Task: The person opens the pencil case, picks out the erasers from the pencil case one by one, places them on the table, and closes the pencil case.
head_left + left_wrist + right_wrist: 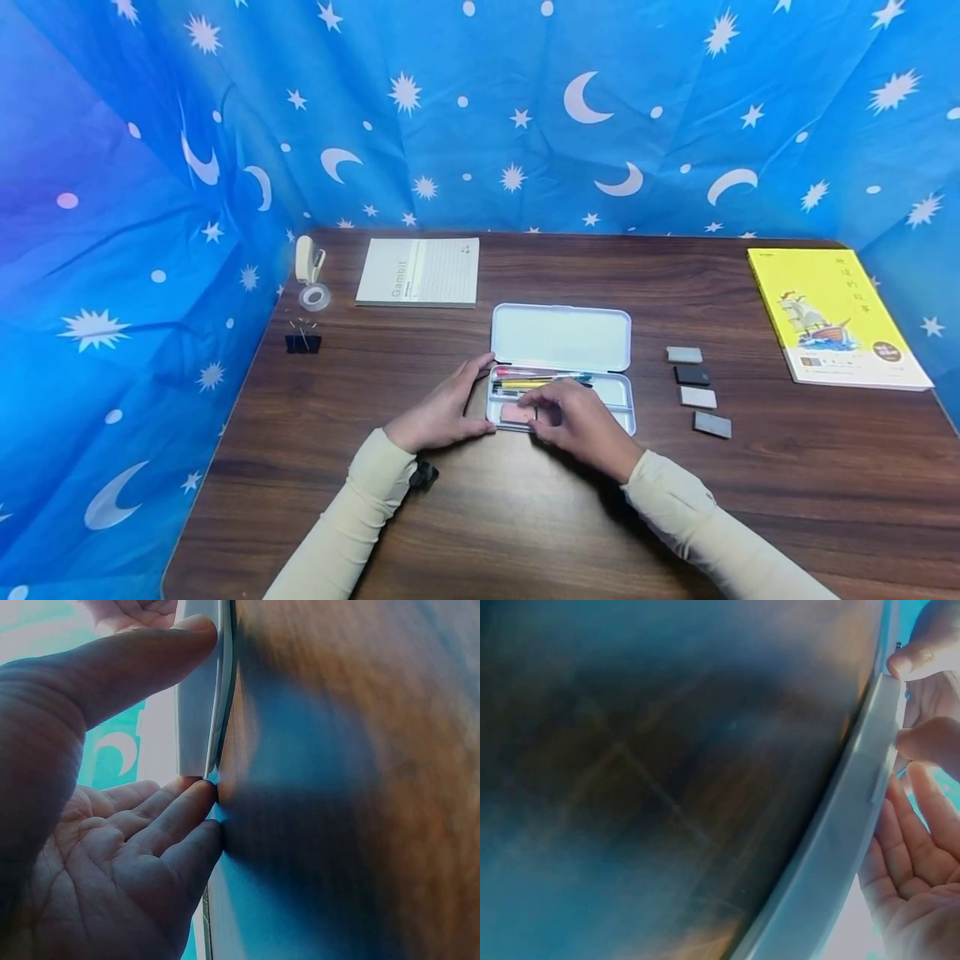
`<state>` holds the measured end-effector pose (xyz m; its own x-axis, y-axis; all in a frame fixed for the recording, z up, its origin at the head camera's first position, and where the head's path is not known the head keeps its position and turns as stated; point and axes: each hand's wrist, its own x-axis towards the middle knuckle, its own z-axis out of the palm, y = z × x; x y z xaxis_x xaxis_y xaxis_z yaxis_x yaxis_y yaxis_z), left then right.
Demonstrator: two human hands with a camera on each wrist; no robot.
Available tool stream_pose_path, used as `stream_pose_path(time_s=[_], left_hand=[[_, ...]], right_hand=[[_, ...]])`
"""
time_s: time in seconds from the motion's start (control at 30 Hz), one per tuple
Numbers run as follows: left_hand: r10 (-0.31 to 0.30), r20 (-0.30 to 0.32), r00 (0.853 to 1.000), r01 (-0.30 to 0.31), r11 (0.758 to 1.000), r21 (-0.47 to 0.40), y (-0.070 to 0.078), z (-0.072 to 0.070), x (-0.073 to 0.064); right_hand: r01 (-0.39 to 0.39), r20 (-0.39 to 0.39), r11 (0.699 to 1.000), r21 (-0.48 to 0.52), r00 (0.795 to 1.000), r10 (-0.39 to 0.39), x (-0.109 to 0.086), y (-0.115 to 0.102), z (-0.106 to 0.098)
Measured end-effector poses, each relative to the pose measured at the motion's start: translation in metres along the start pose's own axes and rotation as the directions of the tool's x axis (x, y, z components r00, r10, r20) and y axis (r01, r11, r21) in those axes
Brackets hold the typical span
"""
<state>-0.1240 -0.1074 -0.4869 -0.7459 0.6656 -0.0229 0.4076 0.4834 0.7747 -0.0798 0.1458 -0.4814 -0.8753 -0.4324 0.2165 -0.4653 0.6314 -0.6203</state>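
Note:
An open white pencil case (pixel 624 417) lies on the table with its lid (pixel 561 337) folded back. My left hand (pixel 444 410) holds its left end, thumb on the front wall and fingers towards the hinge corner. Several pens and pencils (pixel 517 384) fill the rear compartment. Over the front compartment my right hand (pixel 581 417) pinches the right end of a pink eraser (pixel 516 413), its fingertips partly covering it. In the left wrist view the left thumb (pixel 142 667) presses the case wall. The right wrist view shows the case's front wall (pixel 832 832); the eraser is hidden there.
Several small grey, black and white blocks (pixel 693 375) stand in a column right of the case. Further right lies a yellow book (pixel 836 317). At the back left are a notebook (pixel 418 272), a stapler (pixel 306 259), a tape roll (pixel 314 297) and a black binder clip (pixel 303 342).

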Motion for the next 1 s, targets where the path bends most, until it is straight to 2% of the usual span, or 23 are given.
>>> stream_pose_path(time_s=[0.13,0.33,0.47,0.57,0.67,0.8,1.0], left_hand=[[-0.005,0.008,1.0,0.005,1.0,-0.003,0.0,0.001,0.0],[-0.003,0.01,1.0,0.003,1.0,-0.002,-0.001,0.003,0.001],[-0.007,0.01,1.0,0.007,1.0,0.005,-0.001,0.004,0.002],[-0.01,0.012,1.0,0.01,1.0,0.005,-0.001,0.005,0.002],[-0.008,0.012,1.0,0.008,1.0,0.0,-0.001,0.005,0.002],[-0.007,0.012,1.0,0.007,1.0,0.002,-0.003,0.005,0.002],[-0.026,0.01,1.0,0.026,1.0,0.004,-0.004,0.003,0.001]], right_hand=[[0.007,0.003,1.0,0.002,1.0,-0.007,0.0,0.001,0.002],[0.068,-0.047,0.998,-0.013,0.997,-0.068,0.0,0.003,0.002],[0.097,-0.086,0.995,-0.013,0.992,-0.098,-0.004,0.006,-0.006],[0.113,-0.133,0.993,-0.028,0.984,-0.115,-0.013,0.012,-0.02],[0.114,-0.194,0.991,-0.064,0.973,-0.124,-0.031,0.023,-0.041],[0.074,-0.273,0.992,-0.098,0.957,-0.098,-0.07,0.043,-0.074],[-0.065,-0.339,0.987,-0.148,0.941,0.011,-0.138,0.076,-0.104]])
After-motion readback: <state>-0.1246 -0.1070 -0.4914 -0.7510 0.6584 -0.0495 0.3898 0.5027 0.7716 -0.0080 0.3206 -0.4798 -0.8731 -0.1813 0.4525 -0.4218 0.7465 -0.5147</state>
